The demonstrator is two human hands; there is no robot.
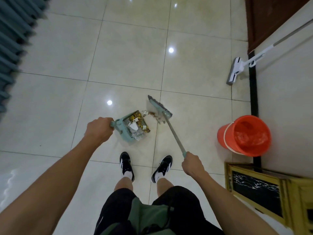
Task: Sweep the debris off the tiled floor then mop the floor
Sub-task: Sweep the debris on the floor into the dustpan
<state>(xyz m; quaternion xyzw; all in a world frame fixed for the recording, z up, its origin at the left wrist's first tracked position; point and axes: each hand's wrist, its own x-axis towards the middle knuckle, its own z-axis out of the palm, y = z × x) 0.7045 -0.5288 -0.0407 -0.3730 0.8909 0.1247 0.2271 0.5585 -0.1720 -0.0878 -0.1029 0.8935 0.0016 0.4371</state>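
Note:
My left hand (100, 129) grips the handle of a teal dustpan (126, 133) that rests on the glossy cream tiled floor (128, 65). The pan holds yellow scraps, paper bits and a clear wrapper. My right hand (193, 164) is closed around the lower end of a broom handle. The teal broom head (159, 106) sits on the floor just right of the pan's mouth. A small pile of brown debris (153, 114) lies between the broom head and the pan. A white flat mop (235, 70) leans against the right wall.
An orange bucket (243, 135) lined with a red bag stands at the right wall. A gold-framed cabinet (264, 190) sits at the lower right. Grey-blue curtains (11, 39) hang along the left. A dark wooden door (267, 19) is at the top right. My feet stand just behind the pan.

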